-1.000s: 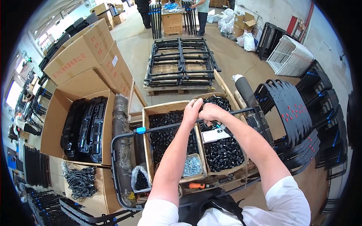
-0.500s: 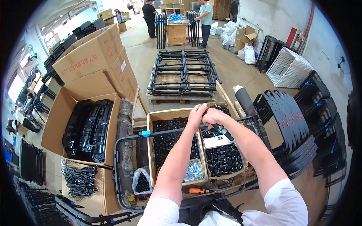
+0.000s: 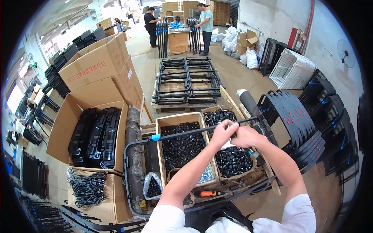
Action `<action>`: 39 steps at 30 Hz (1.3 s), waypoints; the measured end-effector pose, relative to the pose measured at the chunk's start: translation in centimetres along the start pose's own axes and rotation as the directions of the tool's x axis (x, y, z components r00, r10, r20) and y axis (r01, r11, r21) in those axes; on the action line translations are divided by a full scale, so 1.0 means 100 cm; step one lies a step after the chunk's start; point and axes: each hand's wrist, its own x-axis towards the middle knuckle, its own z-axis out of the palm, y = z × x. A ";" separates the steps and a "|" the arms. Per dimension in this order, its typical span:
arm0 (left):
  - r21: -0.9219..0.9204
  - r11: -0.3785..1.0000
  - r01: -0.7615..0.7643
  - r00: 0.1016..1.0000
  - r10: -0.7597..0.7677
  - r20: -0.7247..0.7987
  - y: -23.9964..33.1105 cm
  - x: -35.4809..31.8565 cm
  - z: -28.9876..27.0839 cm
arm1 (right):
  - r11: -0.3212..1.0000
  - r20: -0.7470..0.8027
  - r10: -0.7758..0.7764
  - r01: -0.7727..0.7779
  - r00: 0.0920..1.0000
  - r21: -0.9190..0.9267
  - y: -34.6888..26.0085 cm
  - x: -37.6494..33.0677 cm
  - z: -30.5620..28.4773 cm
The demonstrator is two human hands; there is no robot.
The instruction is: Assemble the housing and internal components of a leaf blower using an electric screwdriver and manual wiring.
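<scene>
A black tubular frame [image 3: 182, 134] with a blue clip [image 3: 155, 137] lies across the open boxes in front of me. Both of my hands are at its far bar, close together, right of the middle. My left hand [image 3: 224, 136] has its fingers pinched at the bar; what is between them is hidden. Beside it, my right hand [image 3: 248, 136] is closed round a dark cylindrical hand tool [image 3: 253, 152], whose end sticks out below the palm. Under the hands, a white phone-like slab [image 3: 228, 144] lies partly covered on black knobs [image 3: 233, 161].
Wooden boxes hold black caps [image 3: 180, 149] and silver screws [image 3: 206, 174]. An orange-handled tool [image 3: 208, 193] lies near me. Left stand a carton [image 3: 58, 136] of black parts and bundled cables [image 3: 89, 190]. Stacked frames [image 3: 188, 79] are ahead; curved black panels [image 3: 291, 112] stand right. Two people work beyond.
Both hands have moved right and toward me along the bar, the tool going with the right hand. The view has shifted slightly.
</scene>
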 end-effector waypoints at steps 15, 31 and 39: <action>-0.251 0.918 0.306 0.950 -0.277 0.141 -0.008 -0.181 0.080 | 0.992 0.140 -0.124 0.120 0.982 0.040 0.035 -0.166 0.088; -0.257 0.944 0.206 0.971 -0.230 -0.068 -0.043 -0.280 0.130 | 0.963 0.064 -0.263 0.258 0.963 0.081 0.062 -0.235 0.159; -0.220 0.958 0.185 0.974 -0.208 -0.087 -0.047 -0.286 0.132 | 0.967 0.092 -0.250 0.243 0.964 0.075 0.062 -0.235 0.168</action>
